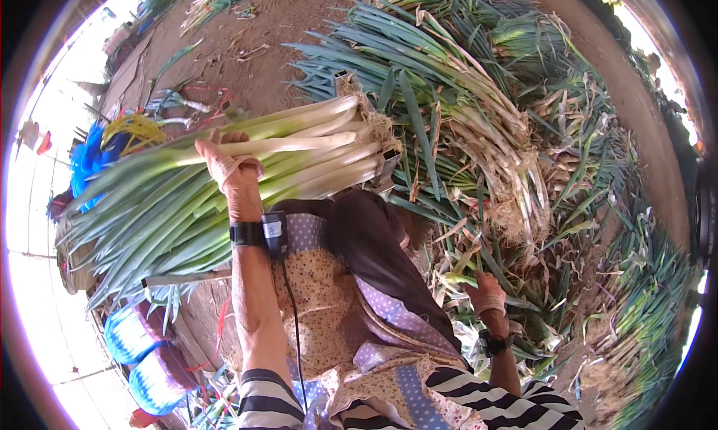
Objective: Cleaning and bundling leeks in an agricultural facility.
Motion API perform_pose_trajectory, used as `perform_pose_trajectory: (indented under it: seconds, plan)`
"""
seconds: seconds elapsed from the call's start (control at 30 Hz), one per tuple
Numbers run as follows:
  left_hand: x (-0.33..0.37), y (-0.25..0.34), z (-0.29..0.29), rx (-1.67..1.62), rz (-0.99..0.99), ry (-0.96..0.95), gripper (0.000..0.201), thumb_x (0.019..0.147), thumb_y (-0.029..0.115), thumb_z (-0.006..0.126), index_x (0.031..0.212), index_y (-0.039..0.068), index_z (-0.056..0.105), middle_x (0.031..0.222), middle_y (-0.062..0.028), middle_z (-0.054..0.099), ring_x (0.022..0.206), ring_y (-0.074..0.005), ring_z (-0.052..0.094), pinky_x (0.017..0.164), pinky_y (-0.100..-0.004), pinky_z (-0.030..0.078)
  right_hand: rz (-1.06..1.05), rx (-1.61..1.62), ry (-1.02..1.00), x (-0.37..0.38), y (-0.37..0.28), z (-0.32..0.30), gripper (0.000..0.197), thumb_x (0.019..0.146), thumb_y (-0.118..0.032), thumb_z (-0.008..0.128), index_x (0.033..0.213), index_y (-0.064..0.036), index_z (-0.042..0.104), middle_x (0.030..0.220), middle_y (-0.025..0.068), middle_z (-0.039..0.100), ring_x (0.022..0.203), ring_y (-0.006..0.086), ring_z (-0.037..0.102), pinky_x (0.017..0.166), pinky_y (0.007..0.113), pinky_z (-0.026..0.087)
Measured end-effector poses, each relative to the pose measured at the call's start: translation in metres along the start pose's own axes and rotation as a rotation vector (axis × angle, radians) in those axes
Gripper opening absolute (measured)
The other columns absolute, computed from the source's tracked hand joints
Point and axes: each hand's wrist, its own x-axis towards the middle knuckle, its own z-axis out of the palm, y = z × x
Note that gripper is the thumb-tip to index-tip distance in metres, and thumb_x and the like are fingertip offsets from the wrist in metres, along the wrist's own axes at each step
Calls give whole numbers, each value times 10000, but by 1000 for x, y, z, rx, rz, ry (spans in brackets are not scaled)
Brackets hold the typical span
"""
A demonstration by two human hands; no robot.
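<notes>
A thick bundle of cleaned leeks [292,172] lies across in front of me, white root ends to the right and green leaves fanning out to the left. My left hand [230,159], with a band of wrap round it, is closed round one pale leek [307,143] on top of the bundle. Low on the right, my right hand [488,294] is closed at a yellow-green leek leaf [458,278] over the leafy scraps; its fingertips are partly hidden. A metal rack [387,170] stands at the bundle's root end.
Uncleaned leeks with dirty roots [464,108] are heaped ahead and right. Peeled leaf litter [553,295] spreads beside my right arm. More leeks [636,340] lie far right. Blue twine spools [153,348] and a blue bag [88,161] sit at left, and a cable [293,310] hangs from my left wrist.
</notes>
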Motion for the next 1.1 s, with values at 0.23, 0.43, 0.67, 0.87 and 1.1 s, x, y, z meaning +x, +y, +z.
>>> perform_pose_trajectory:
  seconds: [0.23, 0.43, 0.67, 0.87, 1.1]
  plan:
    - [-10, -38, -12, 348, -341, 57, 500, 846, 543, 616, 1027, 79, 572, 718, -86, 575, 543, -246, 540, 533, -372, 513, 57, -82, -49, 2, 22, 5, 452, 749, -419, 681, 1071, -114, 596, 1013, 152, 612, 974, 357, 587, 802, 464, 466]
    - [-41, -29, -10, 356, -544, 135, 599, 855, 612, 549, 921, 17, 542, 592, -98, 537, 422, -189, 482, 398, -267, 401, 12, 43, -110, 2, 3, 6, 401, 793, -405, 640, 1044, -92, 633, 1013, 171, 637, 965, 363, 599, 808, 459, 470]
    - [-38, -20, 11, 1024, -64, 134, 497, 846, 547, 601, 934, 59, 614, 649, -70, 573, 583, -199, 544, 562, -373, 468, 29, 26, -199, 1, 19, 18, 422, 791, -429, 618, 1058, -103, 643, 1039, 156, 647, 970, 349, 607, 802, 436, 474]
    - [-3, 26, 4, 2514, 901, -772, 415, 748, 506, 630, 1014, 190, 661, 890, -67, 641, 918, -262, 590, 828, -406, 418, -43, 17, -211, 8, 20, 26, 379, 785, -418, 616, 978, -94, 649, 952, 160, 656, 929, 362, 609, 785, 442, 472]
    - [-17, 55, 25, 2446, 853, -853, 498, 693, 563, 628, 1013, 182, 650, 862, -72, 626, 873, -280, 594, 733, -413, 451, -1, 62, -219, 1, 17, 19, 378, 805, -409, 616, 1001, -88, 642, 1007, 167, 648, 960, 362, 606, 807, 445, 471]
